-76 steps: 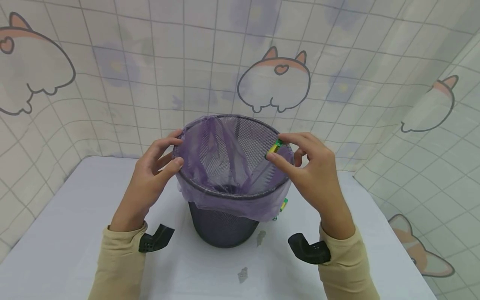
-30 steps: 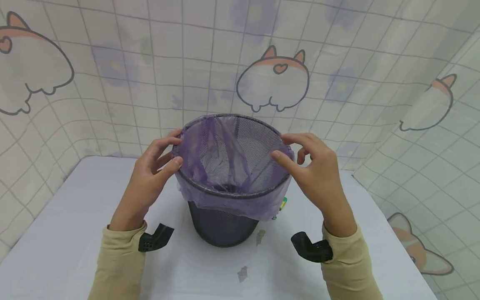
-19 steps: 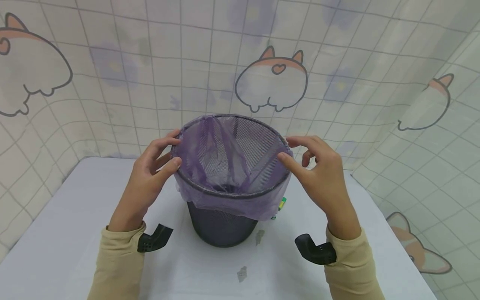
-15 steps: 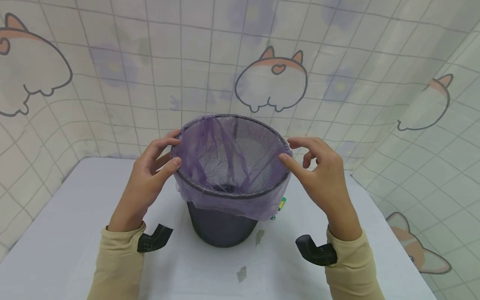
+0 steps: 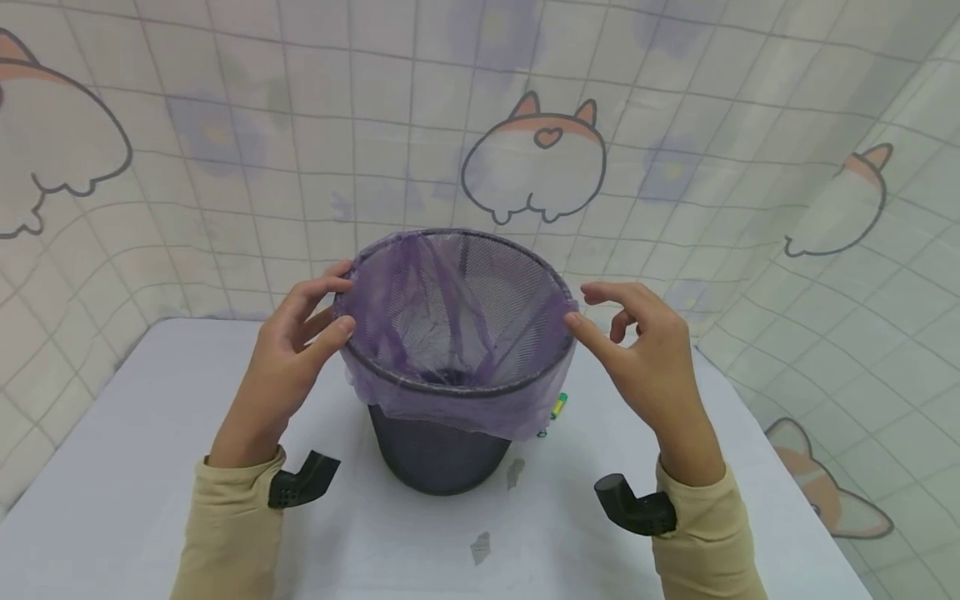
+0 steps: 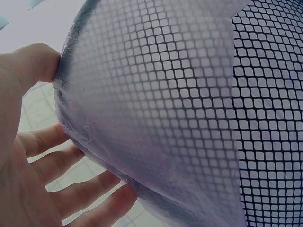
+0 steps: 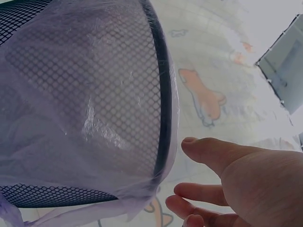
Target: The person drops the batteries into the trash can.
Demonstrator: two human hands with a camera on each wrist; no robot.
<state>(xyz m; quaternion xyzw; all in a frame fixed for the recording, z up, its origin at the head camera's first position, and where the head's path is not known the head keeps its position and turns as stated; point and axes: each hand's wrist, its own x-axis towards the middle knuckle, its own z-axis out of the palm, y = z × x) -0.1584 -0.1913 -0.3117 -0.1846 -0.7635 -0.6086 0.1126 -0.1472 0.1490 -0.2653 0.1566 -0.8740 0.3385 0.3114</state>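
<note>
Touching mesh bin (image 5: 438,454) with relaxed, spread fingers of left hand (image 5: 288,350); having it just beside parted fingers of right hand (image 5: 647,350)

Bag (image 5: 408,312) lining bin (image 5: 442,462), bin on table (image 5: 397,550).

Both arms (image 5: 232,525) reach in from the near side, left grip (image 5: 283,352) with fingers spread, right grip (image 5: 651,357) with thumb and forefinger apart.
</note>
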